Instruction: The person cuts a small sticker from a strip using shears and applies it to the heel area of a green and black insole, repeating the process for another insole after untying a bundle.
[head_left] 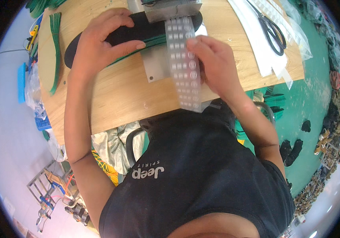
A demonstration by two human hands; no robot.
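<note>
On the wooden table (126,107), close under the metal device (172,12) at the far edge, a stack of black insoles (148,31) with green layers showing along its near side is lying slantwise, toe and heel pointing left and right. The left hand (92,43) is gripping the stack left of its middle: the thumb is pressing along the near edge, the fingers are curling over the top toward the far edge, and the insoles are filling the gap between, with one rounded end sticking out to the left of the hand and the longer part running right, partly beneath the device. The right hand (217,59) is pinching a grey strip (183,73) of pale printed marks by its right edge, the thumb on top and the other fingers partly hidden; the grip is closed at that spot. The strip is crossing the right part of the stack, its upper end meeting the device's front edge and its lower end hanging toward the near table edge. A thin metal plate (153,69) is lying below the stack, left of the strip. Farther right, black scissors (274,35) are resting on white sheets (253,39), and a green-edged insole piece (54,51) is lying well left.
</note>
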